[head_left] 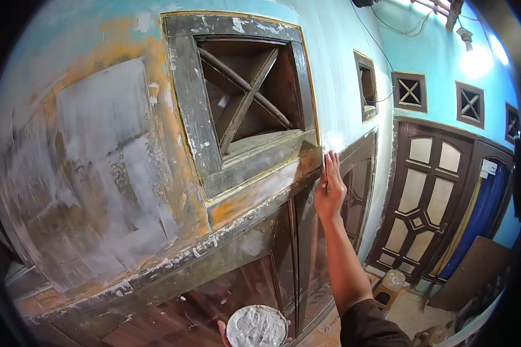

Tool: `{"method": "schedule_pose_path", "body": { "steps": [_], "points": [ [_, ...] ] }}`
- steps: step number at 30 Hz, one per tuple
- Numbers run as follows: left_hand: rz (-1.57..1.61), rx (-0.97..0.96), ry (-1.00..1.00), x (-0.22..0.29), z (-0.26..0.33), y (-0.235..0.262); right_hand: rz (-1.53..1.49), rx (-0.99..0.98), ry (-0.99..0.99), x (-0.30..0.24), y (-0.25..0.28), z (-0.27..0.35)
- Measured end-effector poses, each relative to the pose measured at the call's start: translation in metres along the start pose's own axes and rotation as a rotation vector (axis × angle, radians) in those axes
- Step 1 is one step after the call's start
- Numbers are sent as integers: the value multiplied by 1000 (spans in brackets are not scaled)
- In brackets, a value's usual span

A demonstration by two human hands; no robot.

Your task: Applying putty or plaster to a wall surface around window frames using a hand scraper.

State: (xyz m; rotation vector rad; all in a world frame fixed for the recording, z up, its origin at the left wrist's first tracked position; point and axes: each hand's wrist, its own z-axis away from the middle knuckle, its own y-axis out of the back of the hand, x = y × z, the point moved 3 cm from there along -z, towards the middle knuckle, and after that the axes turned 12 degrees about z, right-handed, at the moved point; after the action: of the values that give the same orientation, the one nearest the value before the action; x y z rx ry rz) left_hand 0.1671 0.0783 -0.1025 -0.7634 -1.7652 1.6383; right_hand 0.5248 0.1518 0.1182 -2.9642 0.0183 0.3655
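Two hands busy | our right hand [329, 188], fingers flat and holding nothing, smooths filler on the vent frame [260, 168] | left hand [224, 332] cups the putty dish [256, 327], near | next, judged: reload putty.

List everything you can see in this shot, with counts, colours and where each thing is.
Square wooden vent frame with crossed slats: one, grey-brown, upper centre of the wall.
Patched plaster wall: one, grey-white filler over orange and turquoise, left.
Smaller square wall vents: four, dark, upper right.
Panelled double door: one, dark brown with pale panes, right.
Round disc heaped with white filler: one, bottom centre.
Left hand: under the disc, mostly hidden.
Right hand: raised, fingers flat against the frame's edge.
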Motion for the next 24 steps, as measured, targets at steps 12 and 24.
{"method": "schedule_pose_path", "body": {
  "steps": [12, 24],
  "points": [
    [171, -77, 148, 8, -13, 0, -157, -175, 2, -13, -8, 23],
    [62, 164, -27, -4, -26, 55, -219, -358, 68, -41, 22, 39]
  ]
}}
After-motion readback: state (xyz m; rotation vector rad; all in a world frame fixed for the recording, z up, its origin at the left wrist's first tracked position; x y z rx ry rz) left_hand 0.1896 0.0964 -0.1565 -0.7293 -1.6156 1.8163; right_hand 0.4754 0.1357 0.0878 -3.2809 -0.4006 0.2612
